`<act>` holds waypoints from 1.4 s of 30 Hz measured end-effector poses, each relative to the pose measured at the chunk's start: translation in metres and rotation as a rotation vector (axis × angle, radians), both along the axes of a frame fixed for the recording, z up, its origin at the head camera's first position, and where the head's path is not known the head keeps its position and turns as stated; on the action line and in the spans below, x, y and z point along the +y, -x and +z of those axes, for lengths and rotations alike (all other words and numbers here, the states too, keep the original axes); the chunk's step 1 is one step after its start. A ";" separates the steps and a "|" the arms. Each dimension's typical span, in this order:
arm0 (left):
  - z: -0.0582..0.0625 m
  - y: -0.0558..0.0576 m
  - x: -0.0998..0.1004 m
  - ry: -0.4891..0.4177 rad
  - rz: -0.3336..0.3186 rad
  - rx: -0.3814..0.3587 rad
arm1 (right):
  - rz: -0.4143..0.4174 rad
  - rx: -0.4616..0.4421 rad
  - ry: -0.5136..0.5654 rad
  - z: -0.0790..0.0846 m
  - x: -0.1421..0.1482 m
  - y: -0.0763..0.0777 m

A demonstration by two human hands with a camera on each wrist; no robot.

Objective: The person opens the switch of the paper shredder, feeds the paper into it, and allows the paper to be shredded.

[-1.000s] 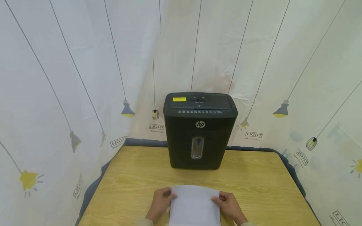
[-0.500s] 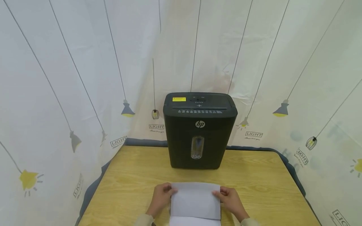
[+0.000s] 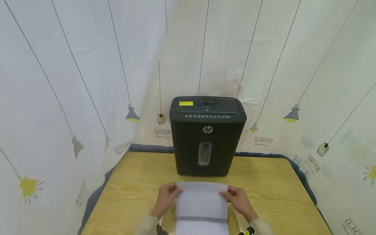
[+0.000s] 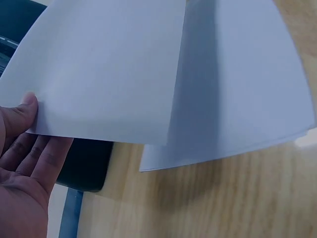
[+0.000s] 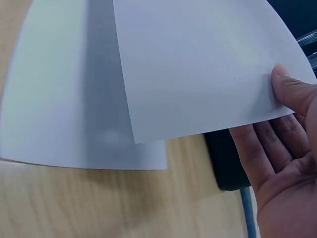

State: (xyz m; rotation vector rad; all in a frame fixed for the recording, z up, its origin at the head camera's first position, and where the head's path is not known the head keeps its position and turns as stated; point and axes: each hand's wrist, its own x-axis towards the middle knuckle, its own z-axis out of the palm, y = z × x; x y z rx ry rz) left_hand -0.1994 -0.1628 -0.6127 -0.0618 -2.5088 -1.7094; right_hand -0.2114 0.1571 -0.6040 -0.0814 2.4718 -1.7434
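A white sheet of paper (image 3: 202, 200) is held by its two sides above the table, near the front. My left hand (image 3: 166, 197) pinches its left edge, thumb on top and fingers beneath, as the left wrist view shows. On the opposite edge my right hand (image 3: 238, 199) pinches it the same way. Below and nearer to me lies more white paper (image 3: 202, 227), partly covered by the raised sheet; in the left wrist view this lower paper (image 4: 247, 84) looks like a thin stack. Beyond the hands stands a black HP paper shredder (image 3: 205, 140) with a slot across its top.
The wooden table (image 3: 264, 186) carries the shredder near its back edge. A white curtain (image 3: 97, 81) printed with hanging lamps encloses the table at the back and on both sides.
Both hands have moved forward toward the shredder, carrying the sheet. More of the lower paper now shows behind it. The shredder has stayed put.
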 end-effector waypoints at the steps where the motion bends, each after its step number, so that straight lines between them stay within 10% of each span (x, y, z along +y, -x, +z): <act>1: 0.002 0.001 0.000 0.003 -0.002 0.012 | 0.001 -0.002 0.005 0.002 0.000 0.002; 34: 0.092 0.051 -0.006 0.042 0.041 0.095 | -0.008 0.098 -0.043 0.093 -0.004 0.045; 42: 0.113 0.057 -0.004 0.092 0.002 0.212 | 0.002 0.131 -0.069 0.109 0.004 0.052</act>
